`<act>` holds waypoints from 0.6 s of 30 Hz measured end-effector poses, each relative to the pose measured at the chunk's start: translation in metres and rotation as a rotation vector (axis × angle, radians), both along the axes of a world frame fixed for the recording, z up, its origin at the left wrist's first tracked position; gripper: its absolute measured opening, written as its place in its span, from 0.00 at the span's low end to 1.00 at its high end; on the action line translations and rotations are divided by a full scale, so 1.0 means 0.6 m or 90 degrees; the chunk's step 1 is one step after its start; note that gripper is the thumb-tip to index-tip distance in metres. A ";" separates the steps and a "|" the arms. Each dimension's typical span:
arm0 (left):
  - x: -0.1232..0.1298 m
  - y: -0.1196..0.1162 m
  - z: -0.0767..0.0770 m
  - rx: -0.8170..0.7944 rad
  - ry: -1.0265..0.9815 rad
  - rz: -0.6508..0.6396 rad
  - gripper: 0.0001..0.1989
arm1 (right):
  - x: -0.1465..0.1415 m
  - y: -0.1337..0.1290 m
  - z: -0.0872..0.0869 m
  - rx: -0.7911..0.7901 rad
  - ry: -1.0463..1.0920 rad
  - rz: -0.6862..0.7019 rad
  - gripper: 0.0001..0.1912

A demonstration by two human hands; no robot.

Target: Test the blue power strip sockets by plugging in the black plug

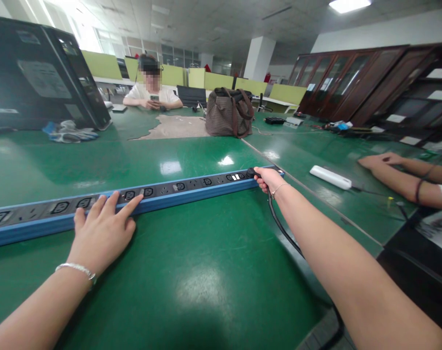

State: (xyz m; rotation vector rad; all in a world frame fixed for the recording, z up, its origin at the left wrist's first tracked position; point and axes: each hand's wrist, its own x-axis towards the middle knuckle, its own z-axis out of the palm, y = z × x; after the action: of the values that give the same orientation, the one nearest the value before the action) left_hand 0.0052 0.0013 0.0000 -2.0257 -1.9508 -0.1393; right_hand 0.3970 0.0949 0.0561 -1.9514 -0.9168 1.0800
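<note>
A long blue power strip [191, 194] with a black face and several sockets lies across the green table. My left hand [103, 228] rests on it with fingers spread, the fingertips touching the black face. Near the strip's right end, my right hand [270, 180] is closed around a black plug [250, 172]. The plug is at a socket there; how deep it sits I cannot tell. From under my right hand a black cable [284, 232] hangs down past the table's edge.
A brown bag [228, 113] stands farther back on the table [191, 272]. Gloves [70, 132] lie by a black computer case [42, 73] at left. A white power strip [330, 177] lies at right near another person's arms [406, 177]. Across the table sits a person [151, 92] holding a phone.
</note>
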 end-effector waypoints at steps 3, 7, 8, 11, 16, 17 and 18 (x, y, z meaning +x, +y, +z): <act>0.002 0.000 0.002 -0.004 0.004 0.005 0.26 | 0.001 -0.001 0.001 -0.011 0.018 0.015 0.21; 0.004 -0.001 0.005 -0.019 0.010 0.008 0.26 | 0.006 0.000 0.006 -0.051 0.061 0.043 0.21; 0.004 -0.002 0.006 -0.020 0.009 0.007 0.26 | 0.007 0.001 0.006 -0.049 0.065 0.041 0.21; 0.003 -0.003 0.007 -0.019 0.003 0.003 0.27 | 0.008 0.000 0.003 -0.029 0.090 0.032 0.21; 0.003 -0.002 0.005 -0.016 0.004 0.003 0.27 | 0.006 -0.001 -0.008 -0.009 0.128 0.018 0.20; 0.003 -0.002 0.005 -0.014 0.004 0.002 0.27 | 0.005 -0.001 -0.010 0.002 0.124 0.013 0.20; 0.003 -0.002 0.004 -0.012 0.003 0.000 0.27 | 0.005 0.000 -0.011 0.011 0.120 0.009 0.20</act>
State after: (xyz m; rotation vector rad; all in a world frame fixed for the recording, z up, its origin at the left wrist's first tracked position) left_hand 0.0067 0.0000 0.0025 -2.0355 -1.9567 -0.1155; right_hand 0.4000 0.0947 0.0493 -1.7959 -0.8348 1.2373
